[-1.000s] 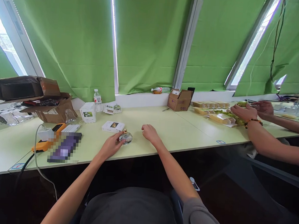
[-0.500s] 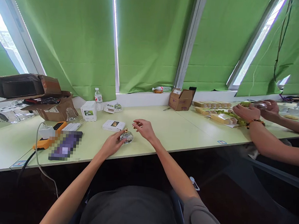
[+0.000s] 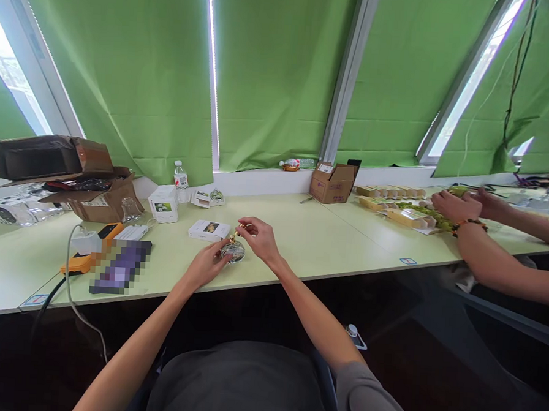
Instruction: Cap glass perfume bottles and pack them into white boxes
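A round glass perfume bottle with a gold neck rests on the table near its front edge. My left hand grips the bottle from the left, fingers round its side. My right hand is closed in a pinch on a small gold cap, held just above and right of the bottle's neck. Fingers partly cover the cap, and I cannot tell whether it touches the neck. Just behind the bottle lies a white box with a dark picture on it.
To the left lie a blurred phone, an orange device with cables, and open cartons. Behind stand a white box, a plastic bottle and a brown carton. At right, another person's hands work near yellow boxes.
My right hand has moved left with the gold cap, closer to the bottle's neck. My left hand and the bottle have stayed put. The other person's hands have shifted slightly.
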A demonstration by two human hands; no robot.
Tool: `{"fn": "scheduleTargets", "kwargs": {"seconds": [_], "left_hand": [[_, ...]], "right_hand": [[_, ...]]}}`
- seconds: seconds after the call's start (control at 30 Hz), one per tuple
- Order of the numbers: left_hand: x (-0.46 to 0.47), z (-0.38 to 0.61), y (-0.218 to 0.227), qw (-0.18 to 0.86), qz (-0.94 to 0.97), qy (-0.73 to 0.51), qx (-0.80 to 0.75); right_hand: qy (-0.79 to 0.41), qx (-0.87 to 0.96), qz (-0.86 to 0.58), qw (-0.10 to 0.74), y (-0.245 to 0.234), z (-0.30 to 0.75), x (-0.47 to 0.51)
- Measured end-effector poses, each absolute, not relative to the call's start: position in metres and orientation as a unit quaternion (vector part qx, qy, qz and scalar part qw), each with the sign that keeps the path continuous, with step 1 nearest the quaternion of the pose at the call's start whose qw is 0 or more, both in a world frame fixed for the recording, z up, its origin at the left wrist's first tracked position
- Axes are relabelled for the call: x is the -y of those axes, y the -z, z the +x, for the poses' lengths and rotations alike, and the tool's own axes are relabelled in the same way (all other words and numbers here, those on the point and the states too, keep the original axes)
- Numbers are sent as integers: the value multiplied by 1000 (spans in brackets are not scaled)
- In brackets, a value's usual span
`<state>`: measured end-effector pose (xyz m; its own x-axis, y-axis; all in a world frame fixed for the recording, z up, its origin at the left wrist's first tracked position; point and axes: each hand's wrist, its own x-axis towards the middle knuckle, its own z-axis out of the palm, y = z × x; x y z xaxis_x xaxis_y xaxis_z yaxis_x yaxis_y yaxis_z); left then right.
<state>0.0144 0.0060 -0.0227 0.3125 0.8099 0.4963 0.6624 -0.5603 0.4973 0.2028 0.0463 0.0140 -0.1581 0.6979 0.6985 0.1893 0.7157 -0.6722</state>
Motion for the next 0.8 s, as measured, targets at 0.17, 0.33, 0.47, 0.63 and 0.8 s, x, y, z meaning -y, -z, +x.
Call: {"fn": "scheduleTargets", "kwargs": {"seconds": [0.17, 0.33, 0.47, 0.63, 0.8], "left_hand": [[-6, 14, 24, 101, 800, -371, -460], [-7, 14, 25, 102, 799, -375, -460], [-8, 14, 25, 98, 803, -372, -456], [-9, 14, 26, 100, 807, -367, -451], [-8, 14, 26, 101, 806, -372, -449]], "right_hand": [[-200, 734, -282, 584, -13, 198, -44], [-162, 757, -273, 571, -12, 194, -41], [-133, 783, -273, 543, -10, 194, -41], [-103, 811, -276, 506, -9, 195, -41], [-84, 816, -287, 495, -10, 197, -40]]}}
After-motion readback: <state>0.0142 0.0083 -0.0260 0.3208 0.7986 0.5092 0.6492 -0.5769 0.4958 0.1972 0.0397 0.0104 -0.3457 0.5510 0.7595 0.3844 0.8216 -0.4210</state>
